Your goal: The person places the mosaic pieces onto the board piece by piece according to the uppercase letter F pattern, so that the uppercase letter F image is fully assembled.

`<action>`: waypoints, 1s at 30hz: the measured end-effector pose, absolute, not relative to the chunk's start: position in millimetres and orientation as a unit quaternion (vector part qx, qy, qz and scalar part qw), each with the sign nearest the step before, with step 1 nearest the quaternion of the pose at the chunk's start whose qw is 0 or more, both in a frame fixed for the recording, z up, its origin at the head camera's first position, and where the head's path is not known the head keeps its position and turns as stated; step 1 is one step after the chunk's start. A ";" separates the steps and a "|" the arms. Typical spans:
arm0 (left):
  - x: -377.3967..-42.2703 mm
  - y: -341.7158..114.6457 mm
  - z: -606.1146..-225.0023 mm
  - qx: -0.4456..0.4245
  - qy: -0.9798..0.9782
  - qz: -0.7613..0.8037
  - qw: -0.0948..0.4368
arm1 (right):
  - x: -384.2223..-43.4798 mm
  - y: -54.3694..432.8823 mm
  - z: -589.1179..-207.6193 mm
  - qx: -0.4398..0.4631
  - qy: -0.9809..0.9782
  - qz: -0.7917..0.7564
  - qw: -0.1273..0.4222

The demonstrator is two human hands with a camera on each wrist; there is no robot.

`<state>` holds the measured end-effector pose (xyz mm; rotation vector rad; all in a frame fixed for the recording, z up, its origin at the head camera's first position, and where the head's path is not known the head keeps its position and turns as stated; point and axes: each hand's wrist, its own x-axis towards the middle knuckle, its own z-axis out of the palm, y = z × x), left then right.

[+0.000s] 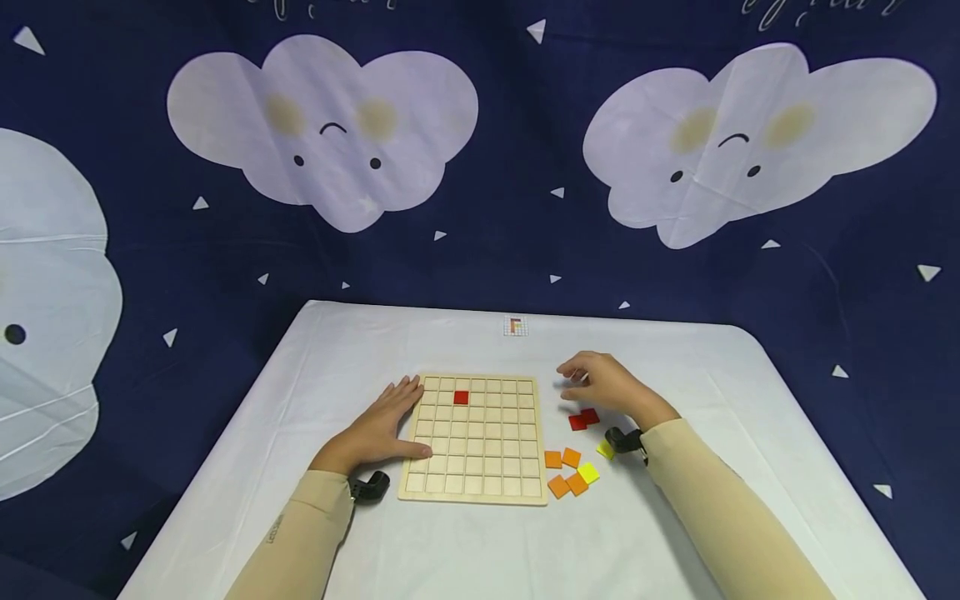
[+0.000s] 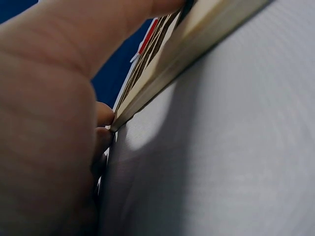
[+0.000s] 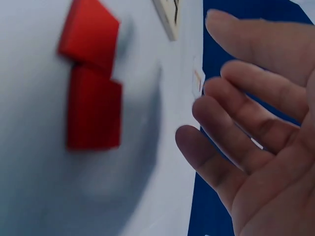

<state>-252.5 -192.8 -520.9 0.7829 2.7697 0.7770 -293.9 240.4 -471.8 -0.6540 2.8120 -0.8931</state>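
Observation:
A square wooden grid board (image 1: 471,450) lies on the table, with one red tile (image 1: 461,397) in a cell near its top. My left hand (image 1: 378,427) rests on the board's left edge, thumb and fingers spread along it; the left wrist view shows the thumb over the rim (image 2: 162,73). To the right of the board my right hand (image 1: 603,383) hovers above the table, fingers loosely bent and holding nothing. Below it lie two touching red tiles (image 1: 577,422), large in the right wrist view as red squares (image 3: 96,108).
Several orange tiles (image 1: 558,487) and a yellow tile (image 1: 588,473) lie by the board's lower right. Another yellow tile (image 1: 604,450) is partly hidden by the right wrist camera (image 1: 624,441). A small pattern card (image 1: 515,326) lies near the table's far edge.

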 end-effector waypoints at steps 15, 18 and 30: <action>-253.2 -191.8 -524.4 0.258 0.926 0.263 0.077 | -268.5 274.8 -496.2 -0.269 0.896 -0.332 0.119; -253.4 -192.4 -523.1 0.259 0.926 0.263 0.078 | -266.7 275.7 -498.1 -0.265 0.894 -0.338 0.124; -252.3 -191.7 -521.5 0.263 0.923 0.268 0.077 | -264.3 272.6 -501.6 -0.273 0.896 -0.333 0.112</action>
